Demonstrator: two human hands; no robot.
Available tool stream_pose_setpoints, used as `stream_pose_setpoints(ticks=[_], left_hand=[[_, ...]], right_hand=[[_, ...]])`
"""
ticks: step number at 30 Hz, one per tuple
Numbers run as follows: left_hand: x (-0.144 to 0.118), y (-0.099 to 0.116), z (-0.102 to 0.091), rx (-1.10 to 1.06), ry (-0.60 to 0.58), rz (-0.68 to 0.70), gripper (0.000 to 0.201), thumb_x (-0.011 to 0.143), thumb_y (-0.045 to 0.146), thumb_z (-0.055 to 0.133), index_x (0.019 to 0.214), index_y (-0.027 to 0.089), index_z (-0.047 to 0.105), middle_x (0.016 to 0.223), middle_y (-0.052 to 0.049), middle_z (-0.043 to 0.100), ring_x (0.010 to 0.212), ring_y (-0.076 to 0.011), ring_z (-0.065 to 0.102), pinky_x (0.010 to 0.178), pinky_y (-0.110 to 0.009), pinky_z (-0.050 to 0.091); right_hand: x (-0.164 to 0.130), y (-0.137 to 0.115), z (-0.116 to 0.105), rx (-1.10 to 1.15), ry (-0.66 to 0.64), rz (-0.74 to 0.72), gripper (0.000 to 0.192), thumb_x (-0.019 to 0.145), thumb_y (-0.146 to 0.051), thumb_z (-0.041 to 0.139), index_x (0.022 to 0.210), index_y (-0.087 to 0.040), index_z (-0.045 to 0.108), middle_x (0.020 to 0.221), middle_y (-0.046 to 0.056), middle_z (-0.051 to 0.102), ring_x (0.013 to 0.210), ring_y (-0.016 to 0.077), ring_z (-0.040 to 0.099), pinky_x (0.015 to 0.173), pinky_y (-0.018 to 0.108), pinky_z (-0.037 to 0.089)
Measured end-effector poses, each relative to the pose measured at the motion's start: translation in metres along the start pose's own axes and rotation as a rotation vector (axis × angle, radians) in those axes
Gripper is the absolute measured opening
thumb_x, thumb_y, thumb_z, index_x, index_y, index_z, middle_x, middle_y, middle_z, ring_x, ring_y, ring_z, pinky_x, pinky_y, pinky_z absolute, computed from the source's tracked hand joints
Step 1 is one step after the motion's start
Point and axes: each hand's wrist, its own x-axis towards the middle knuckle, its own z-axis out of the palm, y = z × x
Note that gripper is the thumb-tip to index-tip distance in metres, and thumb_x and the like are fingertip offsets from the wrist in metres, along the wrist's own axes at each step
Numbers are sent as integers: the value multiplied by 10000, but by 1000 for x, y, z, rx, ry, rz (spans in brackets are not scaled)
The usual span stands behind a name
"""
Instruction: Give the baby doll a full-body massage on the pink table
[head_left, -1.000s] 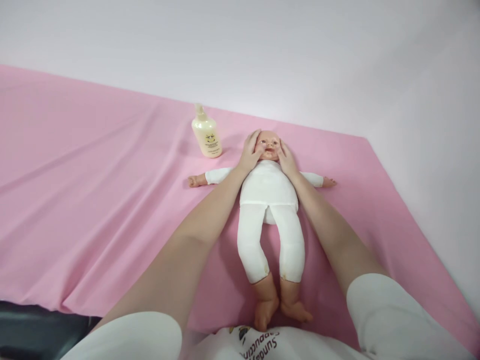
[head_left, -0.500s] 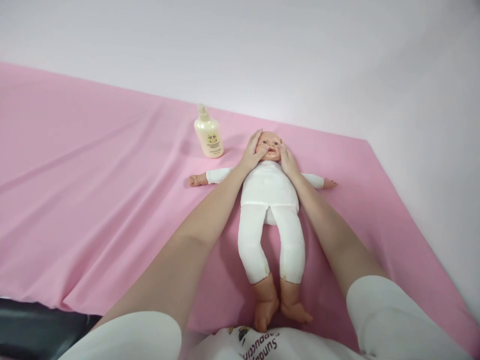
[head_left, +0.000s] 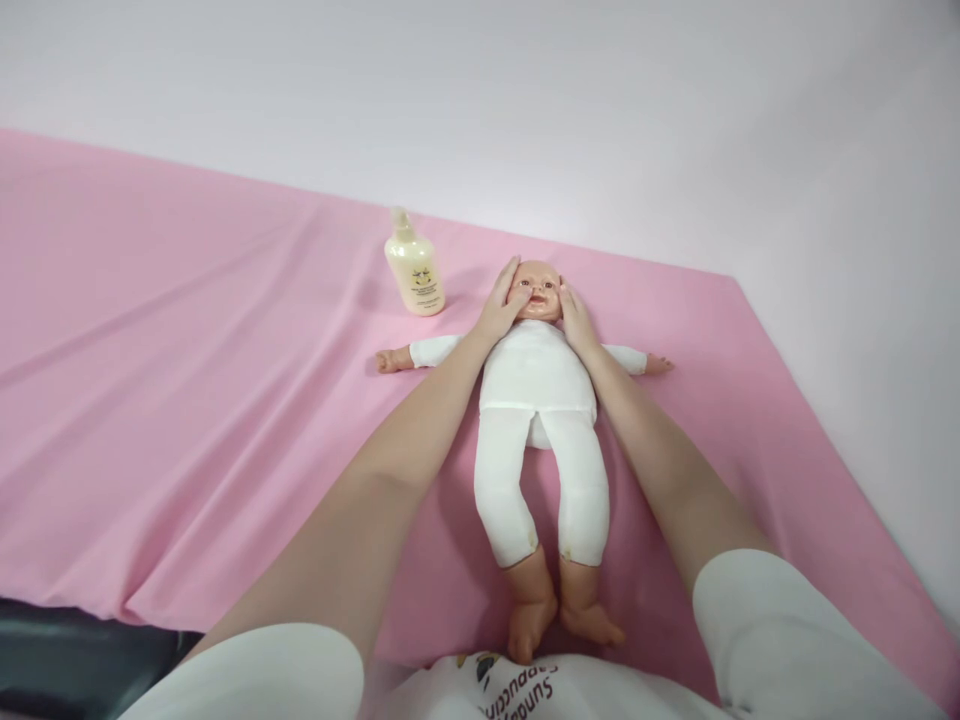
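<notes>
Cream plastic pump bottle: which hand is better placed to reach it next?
Probably left: the left hand is nearer the cream plastic pump bottle; the right hand is farther off, across the white-clothed baby doll's head.

Soft, even light casts faint shadows across the pink cloth (head_left: 187, 400).

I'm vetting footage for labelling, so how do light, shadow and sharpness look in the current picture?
Head view: soft light, faint shadow on the pink cloth beside the bottle, darker by the legs of the doll; head view: left hand and right hand outlines readable, bottle's small print not; head view: sleeves loom large, perhaps wide-angle stretch.
</notes>
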Motion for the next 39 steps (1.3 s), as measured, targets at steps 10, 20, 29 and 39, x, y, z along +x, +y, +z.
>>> stream_pose_setpoints(ticks=[10, 20, 29, 39], left_hand=[[-1, 2, -2, -28, -4, -20, 841, 873, 736, 603, 1558, 279, 430, 1682, -92, 360, 1580, -295, 294, 1318, -455, 206], [1, 0, 1, 7, 11, -21, 864, 866, 751, 597, 1551, 251, 435, 1676, -123, 363, 1570, -305, 315, 1319, -454, 200], [-1, 1, 4, 15, 38, -27, 800, 921, 758, 499, 1531, 242, 464, 1666, -119, 385, 1572, -291, 311, 1323, -443, 195], [1, 2, 3, 21, 47, -36, 799, 912, 784, 478, 1495, 239, 509, 1638, -125, 430, 1552, -293, 353, 1319, -450, 207]], right_hand=[[-8, -12, 0, -23, -74, 44, 980, 841, -630, 730, 1639, -288, 275, 1710, 25, 273, 1605, 243, 223, 1327, 481, 163], [-8, -11, 0, -24, -65, 41, 994, 854, -736, 648, 1638, -252, 274, 1709, 55, 279, 1608, 245, 213, 1331, 461, 153], [0, -3, 1, -31, -19, 41, 918, 918, -830, 401, 1616, -237, 343, 1694, 42, 322, 1602, 219, 234, 1330, 436, 172], [-2, -4, 3, 8, -11, 23, 858, 958, -793, 365, 1614, -241, 352, 1667, 45, 381, 1566, 202, 330, 1313, 426, 243]])
